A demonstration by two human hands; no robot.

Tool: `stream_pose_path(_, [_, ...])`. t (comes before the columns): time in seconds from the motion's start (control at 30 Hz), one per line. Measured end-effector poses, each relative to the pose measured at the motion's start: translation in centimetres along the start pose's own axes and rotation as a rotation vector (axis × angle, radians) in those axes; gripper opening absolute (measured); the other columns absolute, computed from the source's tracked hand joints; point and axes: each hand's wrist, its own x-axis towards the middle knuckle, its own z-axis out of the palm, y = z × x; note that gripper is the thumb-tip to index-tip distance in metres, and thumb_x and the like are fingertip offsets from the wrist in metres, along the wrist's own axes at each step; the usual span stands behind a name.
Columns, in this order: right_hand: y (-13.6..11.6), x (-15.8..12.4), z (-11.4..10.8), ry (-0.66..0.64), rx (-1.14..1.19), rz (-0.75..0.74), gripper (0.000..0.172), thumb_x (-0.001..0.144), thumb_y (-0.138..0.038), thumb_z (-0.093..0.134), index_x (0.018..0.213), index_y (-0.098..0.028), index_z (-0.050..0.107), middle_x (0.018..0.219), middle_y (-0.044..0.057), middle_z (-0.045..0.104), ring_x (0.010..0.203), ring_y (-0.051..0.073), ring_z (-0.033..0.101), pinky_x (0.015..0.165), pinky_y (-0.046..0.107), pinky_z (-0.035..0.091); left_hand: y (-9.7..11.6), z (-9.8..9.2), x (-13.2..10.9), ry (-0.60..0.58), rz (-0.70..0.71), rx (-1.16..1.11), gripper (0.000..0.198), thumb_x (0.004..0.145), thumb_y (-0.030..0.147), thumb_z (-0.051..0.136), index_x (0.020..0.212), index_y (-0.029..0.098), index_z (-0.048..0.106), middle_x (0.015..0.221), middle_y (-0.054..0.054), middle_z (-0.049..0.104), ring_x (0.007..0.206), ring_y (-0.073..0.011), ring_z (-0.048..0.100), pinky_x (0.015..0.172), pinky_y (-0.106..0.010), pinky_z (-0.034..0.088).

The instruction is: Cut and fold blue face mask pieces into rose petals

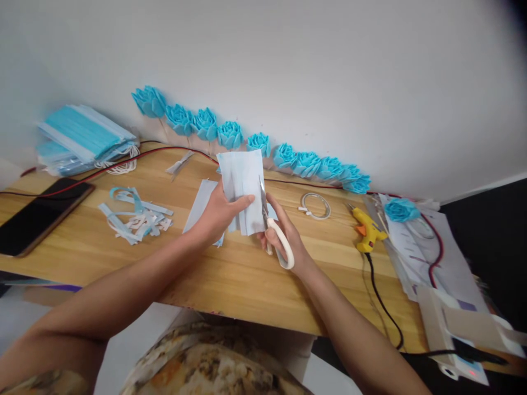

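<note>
My left hand is closed on a pale blue pleated face mask sheet, its thumb lying across the front. The sheet is held up above the table. White-handled scissors are in my right hand, fingers in the handle loops. Their blades run upward along the right edge of the sheet; whether they bite into it I cannot tell. Flat on the table behind my left hand lies another pale sheet. Cut strips and scraps are heaped to the left.
Several blue flowers line the wall. At left are stacked face masks and a phone. Rightward sit a ring of white wire, a corded yellow glue gun, another blue flower and a power strip. A red-black cable crosses behind.
</note>
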Motion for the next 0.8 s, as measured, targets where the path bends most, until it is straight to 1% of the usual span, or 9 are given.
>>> stream_pose_path(0.2, [-0.05,-0.14,-0.01,-0.006,-0.061,-0.041,0.108,0.082,-0.079,0.066,0.165,-0.026,0.023,0.071,-0.002,0.057,0.059,0.017,0.052,0.053,0.031,0.042,-0.03,0.14,-0.03,0.030,0.007,0.004,0.057,0.069,0.032,0.087,0.118,0.016,0.063,0.126,-0.015,0.071,0.120,-0.0357,0.067,0.103,-0.053,0.054])
stream_pose_path(0.37, [0.04,-0.11,0.01,0.007,-0.073,-0.036,0.115,0.080,-0.082,0.065,0.166,-0.022,0.019,0.071,-0.002,0.057,0.060,0.017,0.052,0.055,0.031,0.043,0.00,0.18,-0.15,0.022,-0.004,0.025,0.057,0.070,0.034,0.086,0.118,0.015,0.063,0.129,-0.016,0.070,0.122,-0.0369,0.066,0.106,-0.055,0.053])
stream_pose_path(0.57, [0.36,-0.14,0.05,0.004,-0.065,-0.053,0.109,0.084,-0.079,0.063,0.167,-0.023,0.018,0.070,-0.003,0.058,0.058,0.016,0.053,0.054,0.029,0.043,-0.08,0.34,-0.32,0.033,-0.018,0.058,0.058,0.070,0.035,0.085,0.119,0.017,0.061,0.124,-0.014,0.071,0.119,-0.0364,0.067,0.103,-0.054,0.054])
stream_pose_path(0.8, [0.25,-0.19,0.28,0.037,-0.041,-0.064,0.109,0.083,-0.077,0.066,0.166,-0.023,0.020,0.068,-0.005,0.058,0.054,0.015,0.054,0.051,0.028,0.044,-0.09,0.54,-0.49,0.046,-0.016,0.048,0.053,0.070,0.034,0.086,0.115,0.018,0.061,0.121,-0.012,0.072,0.120,-0.0360,0.066,0.103,-0.053,0.054])
